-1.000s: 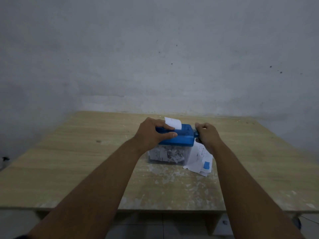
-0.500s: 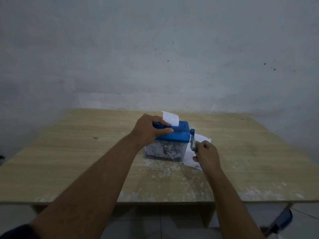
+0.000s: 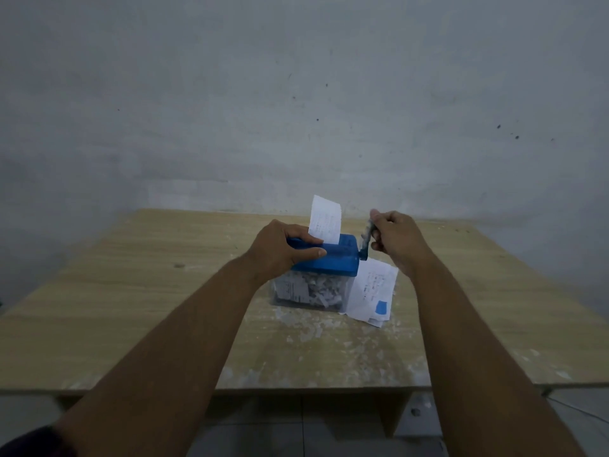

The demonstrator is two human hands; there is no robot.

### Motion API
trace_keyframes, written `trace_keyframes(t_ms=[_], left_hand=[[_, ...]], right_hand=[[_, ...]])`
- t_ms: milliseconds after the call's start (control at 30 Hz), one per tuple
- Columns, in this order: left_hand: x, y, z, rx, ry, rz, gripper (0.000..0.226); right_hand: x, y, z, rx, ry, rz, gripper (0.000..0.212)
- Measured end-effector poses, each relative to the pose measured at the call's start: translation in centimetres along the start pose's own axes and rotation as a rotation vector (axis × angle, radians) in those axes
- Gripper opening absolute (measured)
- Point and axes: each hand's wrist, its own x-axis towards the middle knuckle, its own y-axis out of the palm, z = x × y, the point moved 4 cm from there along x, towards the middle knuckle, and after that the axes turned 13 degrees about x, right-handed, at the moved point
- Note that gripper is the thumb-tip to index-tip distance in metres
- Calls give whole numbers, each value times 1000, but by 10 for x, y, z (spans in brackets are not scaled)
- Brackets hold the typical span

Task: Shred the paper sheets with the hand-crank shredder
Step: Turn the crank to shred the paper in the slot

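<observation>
Up from its low point beside the bin half a second ago, the right hand now sits above the shredder's right end, and the crank it turns points upward.

A stained grey wall fills the background behind a pale wooden table, whose near surface is flecked with white scraps. The hand-crank shredder stands near the table's middle: a blue top on a clear bin packed with paper shreds. Loose paper sheets lie flat on the table against the bin's right side, one with a blue square printed on it. One paper sheet stands upright in the slot.

The left hand grips the blue top's left end, fingers over the top, thumb along the near face. The right hand's fingers are curled round the crank's handle.
</observation>
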Motion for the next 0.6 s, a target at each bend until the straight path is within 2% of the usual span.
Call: trace_keyframes(t_ms=[233, 367, 433, 600], left_hand=[[-1, 2, 4, -27, -10, -19, 25], [-2, 3, 2, -21, -7, -19, 24], [-2, 3, 2, -23, -4, -33, 24], [-2, 5, 3, -36, -29, -48, 26]], right_hand=[[16, 5, -42, -10, 79, -86, 30], [0, 1, -77, -40, 248, -33, 22], [-11, -2, -93, -42, 290, -75, 18], [-62, -4, -101, -36, 239, -218, 26]])
